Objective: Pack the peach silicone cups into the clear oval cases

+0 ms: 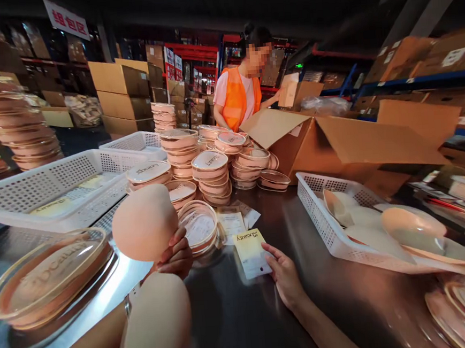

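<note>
Your right hand point(284, 277) is pinching a yellow-and-white card point(251, 253) by its edge, your left hand point(177, 257) is grasping a beige cup point(143, 224), and stacked cases point(211, 174) are standing beyond both.

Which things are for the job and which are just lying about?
For the job, seemingly: beige cup-shaped pad in left hand; "beauty" card in right hand; clear-lidded oval case.
Just around, probably: hanging sign; stacked cardboard boxes.

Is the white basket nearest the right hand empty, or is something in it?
Not empty: several beige cups lie inside the white basket, overlapping.
</note>
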### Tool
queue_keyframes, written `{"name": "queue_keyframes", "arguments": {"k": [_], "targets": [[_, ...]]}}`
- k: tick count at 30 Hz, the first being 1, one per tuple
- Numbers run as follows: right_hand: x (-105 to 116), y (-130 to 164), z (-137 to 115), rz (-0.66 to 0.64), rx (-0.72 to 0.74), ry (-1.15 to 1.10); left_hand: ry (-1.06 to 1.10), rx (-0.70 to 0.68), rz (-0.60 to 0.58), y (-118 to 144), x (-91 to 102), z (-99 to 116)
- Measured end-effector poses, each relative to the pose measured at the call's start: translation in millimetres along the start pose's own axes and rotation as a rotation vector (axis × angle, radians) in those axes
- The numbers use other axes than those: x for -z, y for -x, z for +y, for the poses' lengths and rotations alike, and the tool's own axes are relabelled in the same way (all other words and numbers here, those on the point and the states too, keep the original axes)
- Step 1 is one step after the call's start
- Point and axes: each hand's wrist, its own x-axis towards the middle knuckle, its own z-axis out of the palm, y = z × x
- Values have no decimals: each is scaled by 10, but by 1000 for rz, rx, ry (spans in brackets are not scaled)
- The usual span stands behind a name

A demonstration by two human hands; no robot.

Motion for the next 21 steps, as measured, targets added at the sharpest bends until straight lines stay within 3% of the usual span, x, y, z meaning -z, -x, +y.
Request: {"name": "queue_keyframes", "arguments": {"k": [4, 9, 15, 21], "targets": [[18, -28, 27, -4, 1, 5, 6, -62, -23, -79, 166, -90], [67, -89, 90, 15, 40, 120, 9, -123, 13, -130, 213, -201], [127, -95, 116, 143, 477, 580, -38, -145, 83, -114, 156, -190], [130, -26, 132, -12, 686, 820, -231, -42, 135, 7, 30, -235]]}}
